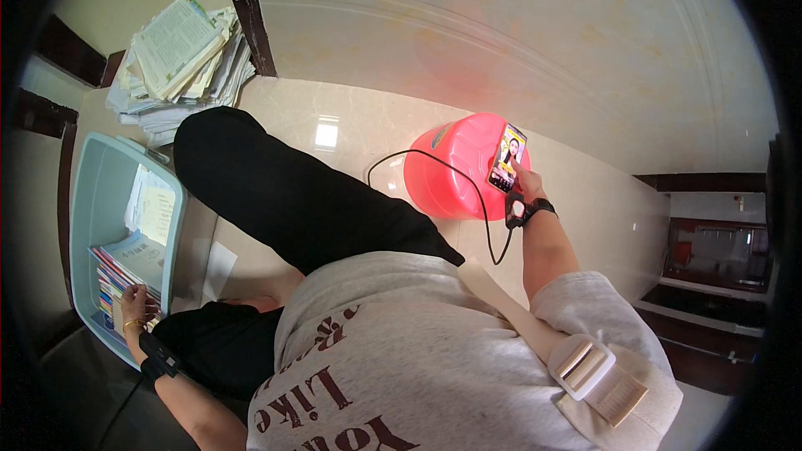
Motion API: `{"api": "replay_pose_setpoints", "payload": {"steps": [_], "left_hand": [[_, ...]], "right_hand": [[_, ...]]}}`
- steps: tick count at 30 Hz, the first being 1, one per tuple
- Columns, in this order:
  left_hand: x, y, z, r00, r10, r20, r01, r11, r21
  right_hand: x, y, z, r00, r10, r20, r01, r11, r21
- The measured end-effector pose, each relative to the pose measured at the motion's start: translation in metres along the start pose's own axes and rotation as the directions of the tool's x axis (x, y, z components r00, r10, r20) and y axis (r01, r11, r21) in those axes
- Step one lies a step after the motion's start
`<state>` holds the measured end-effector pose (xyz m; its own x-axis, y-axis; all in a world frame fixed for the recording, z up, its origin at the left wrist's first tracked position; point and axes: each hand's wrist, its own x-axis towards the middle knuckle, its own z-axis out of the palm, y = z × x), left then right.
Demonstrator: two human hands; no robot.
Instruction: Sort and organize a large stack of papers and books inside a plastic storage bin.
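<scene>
My left hand (136,308) is inside a pale teal plastic bin (175,250), its fingers on the edges of a row of thin books (116,272); whether they grip one I cannot tell. A blue-covered booklet (139,257) lies beside the row, and loose papers (152,203) are farther up in the bin. On the right, my right hand (528,181) holds the lower edge of a smartphone (508,158), with the thumb over its lit screen. The phone is tilted above a pink plastic stool (438,163). Both wrists wear black strapped devices.
A tall, uneven stack of papers and booklets (182,56) stands by the wall at the upper left. A black cable (479,191) loops past the stool to my right wrist device. A white sheet (219,269) lies on the tiled floor near my legs. The wall runs behind the stool.
</scene>
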<state>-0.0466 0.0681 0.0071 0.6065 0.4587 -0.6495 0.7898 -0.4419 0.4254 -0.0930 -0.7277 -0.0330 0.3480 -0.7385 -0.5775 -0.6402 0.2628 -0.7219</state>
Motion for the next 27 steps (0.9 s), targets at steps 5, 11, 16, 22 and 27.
{"api": "replay_pose_setpoints", "payload": {"steps": [5,11,16,22,27], "left_hand": [[0.002,0.002,0.003,1.0,-0.018,-0.001,0.018,1.0,-0.011],[0.004,-0.009,-0.003,0.999,-0.044,-0.003,0.044,0.999,0.011],[0.016,-0.013,-0.004,1.0,-0.003,0.018,0.003,1.0,-0.005],[0.009,-0.007,-0.002,0.999,-0.052,-0.007,0.052,0.999,0.006],[0.017,-0.011,-0.003,0.999,-0.037,0.021,0.036,0.999,0.018]], "right_hand": [[0.039,0.008,-0.006,0.99,0.13,0.049,-0.138,0.968,0.21],[-0.009,-0.018,-0.008,0.972,0.179,0.15,-0.191,0.979,0.07],[0.003,-0.006,-0.014,0.961,0.212,0.176,-0.235,0.964,0.124],[0.008,0.0,-0.019,0.955,0.129,0.268,-0.166,0.979,0.12],[0.007,0.002,-0.024,0.954,0.137,0.269,-0.184,0.97,0.16]]}}
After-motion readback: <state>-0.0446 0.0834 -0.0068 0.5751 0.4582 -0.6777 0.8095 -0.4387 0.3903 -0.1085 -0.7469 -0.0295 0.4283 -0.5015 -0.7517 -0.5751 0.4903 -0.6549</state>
